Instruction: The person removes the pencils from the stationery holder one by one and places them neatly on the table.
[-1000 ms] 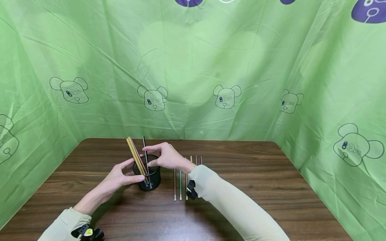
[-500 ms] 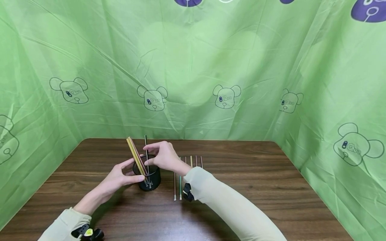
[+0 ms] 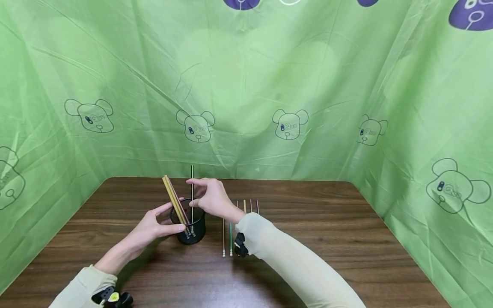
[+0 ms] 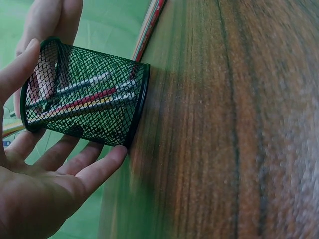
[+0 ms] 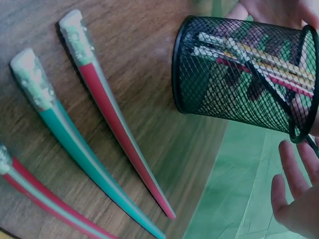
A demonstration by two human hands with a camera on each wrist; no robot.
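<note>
A black mesh pencil cup (image 3: 197, 236) stands upright on the wooden table, left of centre. My left hand (image 3: 154, 224) grips its left side, the thumb near the front rim and the other fingers round the back. Yellow and red pencils (image 3: 171, 194) lean left inside it, eraser ends down, as the right wrist view shows through the mesh (image 5: 209, 94). A dark pencil (image 3: 192, 173) stands nearly vertical in the cup. My right hand (image 3: 213, 199) pinches it from the right, above the rim. Its lower end is within the mesh.
Right of the cup several pencils lie in a row, partly hidden under my right forearm. Among them are a red pencil (image 5: 119, 124) and a green pencil (image 5: 89, 162), erasers toward me. A green printed cloth (image 3: 246, 85) hangs behind and beside the table (image 3: 327, 239).
The dark pencil has shifted slightly right and up within the cup and stands straighter, my right hand with it. My left hand and the cup have stayed put.
</note>
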